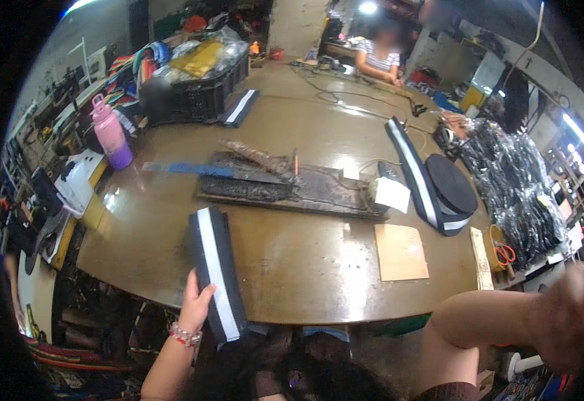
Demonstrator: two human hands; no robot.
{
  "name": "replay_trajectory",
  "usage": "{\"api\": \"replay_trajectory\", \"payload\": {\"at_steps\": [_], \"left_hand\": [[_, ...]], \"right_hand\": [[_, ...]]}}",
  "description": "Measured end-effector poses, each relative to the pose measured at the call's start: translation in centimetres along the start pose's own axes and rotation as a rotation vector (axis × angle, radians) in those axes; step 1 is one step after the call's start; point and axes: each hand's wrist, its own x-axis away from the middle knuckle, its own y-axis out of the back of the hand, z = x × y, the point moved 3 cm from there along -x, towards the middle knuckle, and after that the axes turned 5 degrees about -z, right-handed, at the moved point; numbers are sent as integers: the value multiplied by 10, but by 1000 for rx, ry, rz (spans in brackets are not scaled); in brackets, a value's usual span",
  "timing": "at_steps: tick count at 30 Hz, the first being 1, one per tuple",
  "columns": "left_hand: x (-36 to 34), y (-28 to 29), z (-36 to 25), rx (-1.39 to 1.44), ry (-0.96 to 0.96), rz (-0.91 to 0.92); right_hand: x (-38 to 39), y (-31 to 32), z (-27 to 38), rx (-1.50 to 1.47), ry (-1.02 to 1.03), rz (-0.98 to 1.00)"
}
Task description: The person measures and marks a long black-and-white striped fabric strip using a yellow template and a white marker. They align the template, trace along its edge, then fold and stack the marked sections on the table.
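My left hand grips the left side of a stack of black straps with a white stripe down the middle, thumb lying over the top. The stack extends over the table's near edge. My right hand is raised at the far right with the elbow bent; it is blurred and its fingers cannot be made out. Beyond the stack lies a dark wooden board with a blue ruler and a wrapped bar on it. A roll of black webbing with a white stripe rests at the right.
A tan cardboard square lies on the shiny table. Orange-handled scissors and plastic-wrapped black bundles stand at the right edge. A pink-purple bottle and black crate occupy the left. Another person sits at the far side.
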Motion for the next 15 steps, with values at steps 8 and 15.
{"api": "replay_trajectory", "payload": {"at_steps": [8, 15], "left_hand": [[13, 4, -5, 148, 198, -79], [39, 5, -17, 276, 224, -159]], "right_hand": [[52, -142, -325, -84, -873, 369], [49, -256, -395, -425, -1037, 164]]}}
